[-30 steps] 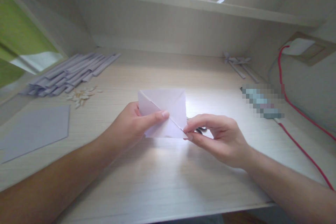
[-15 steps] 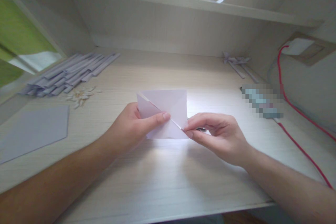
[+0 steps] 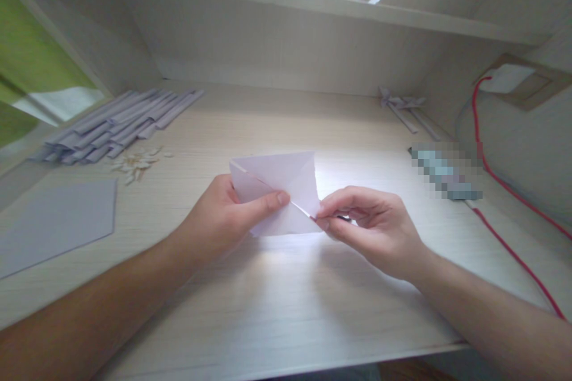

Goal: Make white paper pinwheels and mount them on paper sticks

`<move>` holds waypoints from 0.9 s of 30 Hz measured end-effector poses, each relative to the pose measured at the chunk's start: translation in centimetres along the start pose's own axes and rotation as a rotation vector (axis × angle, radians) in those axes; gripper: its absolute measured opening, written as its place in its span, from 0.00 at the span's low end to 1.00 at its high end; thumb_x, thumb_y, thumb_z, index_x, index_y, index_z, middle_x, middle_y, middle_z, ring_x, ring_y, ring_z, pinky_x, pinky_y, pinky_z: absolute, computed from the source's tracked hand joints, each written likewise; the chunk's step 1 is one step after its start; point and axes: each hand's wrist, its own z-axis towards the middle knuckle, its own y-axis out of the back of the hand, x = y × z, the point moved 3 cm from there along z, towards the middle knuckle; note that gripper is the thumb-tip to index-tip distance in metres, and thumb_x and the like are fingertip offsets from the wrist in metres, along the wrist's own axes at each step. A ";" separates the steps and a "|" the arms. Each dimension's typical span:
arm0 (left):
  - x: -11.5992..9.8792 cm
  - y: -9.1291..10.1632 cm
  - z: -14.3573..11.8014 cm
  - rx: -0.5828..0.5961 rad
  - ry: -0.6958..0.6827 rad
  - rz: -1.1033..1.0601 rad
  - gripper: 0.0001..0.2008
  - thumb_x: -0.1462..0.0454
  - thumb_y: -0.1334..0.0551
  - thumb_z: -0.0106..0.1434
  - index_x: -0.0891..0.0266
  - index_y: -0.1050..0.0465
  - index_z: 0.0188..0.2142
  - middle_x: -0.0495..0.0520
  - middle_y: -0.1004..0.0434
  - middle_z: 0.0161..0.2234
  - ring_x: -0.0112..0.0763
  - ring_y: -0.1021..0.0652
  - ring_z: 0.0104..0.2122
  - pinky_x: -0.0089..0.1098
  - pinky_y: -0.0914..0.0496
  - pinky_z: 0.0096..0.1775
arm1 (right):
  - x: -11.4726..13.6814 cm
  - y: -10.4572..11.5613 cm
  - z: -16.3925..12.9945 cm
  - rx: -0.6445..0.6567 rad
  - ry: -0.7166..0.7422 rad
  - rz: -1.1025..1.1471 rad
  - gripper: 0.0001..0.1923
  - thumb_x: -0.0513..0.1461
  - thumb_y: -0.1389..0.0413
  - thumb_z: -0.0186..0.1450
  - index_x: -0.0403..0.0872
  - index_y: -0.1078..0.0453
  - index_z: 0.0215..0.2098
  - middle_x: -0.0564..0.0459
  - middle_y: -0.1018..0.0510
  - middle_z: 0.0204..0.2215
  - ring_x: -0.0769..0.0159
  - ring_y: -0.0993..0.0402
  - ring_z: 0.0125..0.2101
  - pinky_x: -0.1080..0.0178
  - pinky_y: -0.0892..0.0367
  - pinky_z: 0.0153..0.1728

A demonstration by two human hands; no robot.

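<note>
My left hand [image 3: 241, 208] is closed on a folded square of white paper [image 3: 290, 169], its thumb lying flat across the front and its other fingers behind. A diagonal fold line or slit runs over the paper from upper left to lower right. At the lower right corner, my right hand [image 3: 369, 220] is closed in a pinch. Out of that pinch shows a slim, dark metallic tool [image 3: 345, 218], mostly hidden by the fingers; its kind is unclear. A thin bright strip lies along the diagonal between the thumb and the right fingertips.
Rolled paper tubes [image 3: 129, 122] are stacked at the back left, beside a heap of small pale bits [image 3: 136, 164]. Paper sheets [image 3: 62, 223] lie at the left. At right are a blurred-out device [image 3: 447, 172], a red cable [image 3: 513, 268] and folded paper strips [image 3: 402, 107].
The paper has tilted slightly, its right side shifting a little. My right hand has moved slightly to the right along the diagonal; my left hand keeps its hold.
</note>
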 end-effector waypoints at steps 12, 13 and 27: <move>0.0 -0.2 -0.3 0.003 -0.089 0.020 0.07 0.58 0.26 0.60 0.53 0.14 0.39 0.48 0.12 0.35 0.35 0.16 0.34 0.27 0.25 0.34 | -0.1 -0.3 0.1 -0.027 -0.089 0.166 0.11 0.30 0.33 0.63 0.47 0.24 0.42 0.55 0.17 0.30 0.70 0.20 0.28 0.68 0.29 0.27; 0.0 -0.1 -0.3 0.002 -0.093 0.023 0.07 0.58 0.26 0.61 0.53 0.13 0.39 0.47 0.12 0.36 0.35 0.16 0.34 0.27 0.25 0.34 | -0.2 -0.3 0.1 -0.027 -0.098 0.168 0.11 0.31 0.33 0.63 0.47 0.24 0.42 0.55 0.17 0.29 0.70 0.20 0.28 0.68 0.29 0.27; 0.0 0.0 -0.4 -0.016 -0.112 0.125 0.06 0.60 0.27 0.61 0.56 0.13 0.38 0.48 0.12 0.37 0.37 0.15 0.35 0.29 0.23 0.37 | -0.3 -0.2 0.3 -0.009 -0.149 0.178 0.09 0.32 0.33 0.63 0.46 0.27 0.39 0.56 0.19 0.28 0.69 0.20 0.28 0.67 0.27 0.28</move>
